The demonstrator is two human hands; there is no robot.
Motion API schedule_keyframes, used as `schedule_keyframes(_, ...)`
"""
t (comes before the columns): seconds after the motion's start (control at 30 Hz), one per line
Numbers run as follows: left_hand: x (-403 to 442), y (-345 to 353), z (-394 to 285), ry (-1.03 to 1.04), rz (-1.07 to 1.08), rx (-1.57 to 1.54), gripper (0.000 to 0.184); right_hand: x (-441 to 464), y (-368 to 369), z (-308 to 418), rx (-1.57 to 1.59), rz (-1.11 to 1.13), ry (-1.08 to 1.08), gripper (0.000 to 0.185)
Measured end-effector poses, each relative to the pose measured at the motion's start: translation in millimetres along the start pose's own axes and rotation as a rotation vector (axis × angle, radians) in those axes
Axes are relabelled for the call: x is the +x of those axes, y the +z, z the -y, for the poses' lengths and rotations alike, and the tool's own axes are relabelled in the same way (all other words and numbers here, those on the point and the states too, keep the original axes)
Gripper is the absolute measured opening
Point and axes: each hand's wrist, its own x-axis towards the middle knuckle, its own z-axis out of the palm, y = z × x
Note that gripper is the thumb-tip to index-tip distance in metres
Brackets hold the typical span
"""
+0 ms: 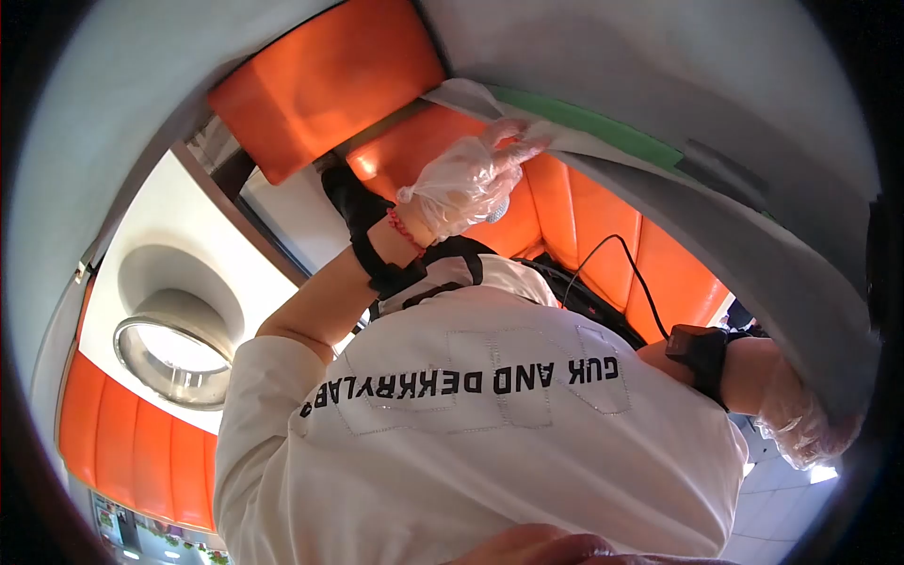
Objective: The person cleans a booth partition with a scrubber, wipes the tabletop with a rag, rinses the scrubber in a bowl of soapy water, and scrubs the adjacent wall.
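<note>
A thin clear plastic glove covers my left hand (466,184), and a red bead bracelet and black strap circle that wrist. Its fingers are pinched at the edge of a grey cloth (650,202). The cloth stretches across the upper right and has a green strip (593,127) along it. Far out to the right, my right hand (810,424), also gloved, is closed at the cloth's other end. Its fingertips are dim and partly hidden there. A black device (695,353) is strapped to my right wrist, with a thin black cable (629,254) near it.
Orange padded seats (330,85) lie beyond my hands, with another orange bench (132,443) at lower left. To the left is a white table (122,226) holding a round metal-rimmed fitting (174,348). My white printed shirt (490,424) fills the lower middle.
</note>
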Motion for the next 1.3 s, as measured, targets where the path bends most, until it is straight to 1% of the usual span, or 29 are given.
schedule_keyframes(0.03, -3.9, 3.4, 6.9, -0.007, -0.024, 0.003, 0.052, 0.3, 0.5, 0.0, -0.003, -0.003, 0.0, 0.042)
schedule_keyframes(0.13, 0.1, 7.7, 28.6, -0.028, -0.081, -0.121, 0.043, 5.8, 4.1, -2.1, -0.001, 0.005, -0.005, 0.043)
schedule_keyframes(0.23, 15.5, 0.1, 37.9, -0.295, 0.011, -0.388, 0.042, 9.3, 1.8, -4.4, -0.006, -0.005, 0.001, 0.043)
schedule_keyframes(0.27, 18.9, -4.5, 37.7, -0.32, -0.041, -0.423, 0.033, 10.6, 1.3, -5.6, -0.002, -0.01, 0.005, 0.043)
schedule_keyframes(0.37, 35.0, -3.0, 53.4, -0.166, -0.086, 0.091, 0.025, 10.3, -1.1, -5.4, -0.003, -0.022, 0.007, 0.043)
schedule_keyframes(0.43, 50.5, -4.7, 46.4, -0.401, -0.068, -0.219, 0.022, 7.2, -4.5, -4.4, -0.01, -0.025, 0.007, 0.043)
schedule_keyframes(0.5, 71.5, -20.0, 29.8, -0.811, 0.049, -0.583, 0.025, 6.1, -5.1, -3.6, -0.011, -0.028, 0.001, 0.043)
schedule_keyframes(0.53, 70.5, -0.1, 57.8, -0.505, 0.022, -0.464, 0.026, 5.6, -5.9, -3.0, -0.006, -0.033, 0.005, 0.043)
schedule_keyframes(0.57, 65.6, 36.3, 109.4, -0.202, -0.002, -0.34, 0.027, 4.7, -7.1, -3.1, -0.008, -0.036, 0.006, 0.043)
schedule_keyframes(0.63, 65.1, 41.9, 121.9, -0.02, 0.003, -0.359, 0.029, 4.1, -7.2, -3.4, -0.009, -0.036, 0.0, 0.043)
schedule_keyframes(0.67, 65.9, 44.6, 128.7, -0.142, 0.032, -0.504, 0.029, 3.3, -7.5, -3.7, -0.011, -0.035, -0.002, 0.043)
schedule_keyframes(0.73, 68.4, 33.1, 110.0, -0.434, -0.041, -0.798, 0.029, 2.2, -6.6, -4.8, -0.012, -0.029, -0.002, 0.043)
schedule_keyframes(0.8, 70.9, 33.8, 80.8, -0.764, -0.257, -1.088, 0.029, 1.0, -6.6, -5.5, -0.009, -0.031, -0.001, 0.043)
schedule_keyframes(0.9, 55.2, 33.4, 66.7, -0.817, -0.347, -1.359, 0.039, -0.6, -4.3, -8.4, -0.006, -0.018, 0.006, 0.044)
schedule_keyframes(1.0, 41.8, 50.1, 69.4, -0.721, -0.475, -1.507, 0.041, -3.6, -1.3, -9.0, -0.005, -0.003, 0.005, 0.044)
schedule_keyframes(1.1, 38.9, 49.4, 64.3, -0.8, -0.499, -1.506, 0.04, -5.3, 3.4, -9.8, 0.0, 0.014, 0.003, 0.044)
schedule_keyframes(1.3, 34.9, 54.5, 64.9, -0.711, -0.539, -1.605, 0.037, -5.8, 1.9, -9.6, -0.004, 0.017, -0.012, 0.044)
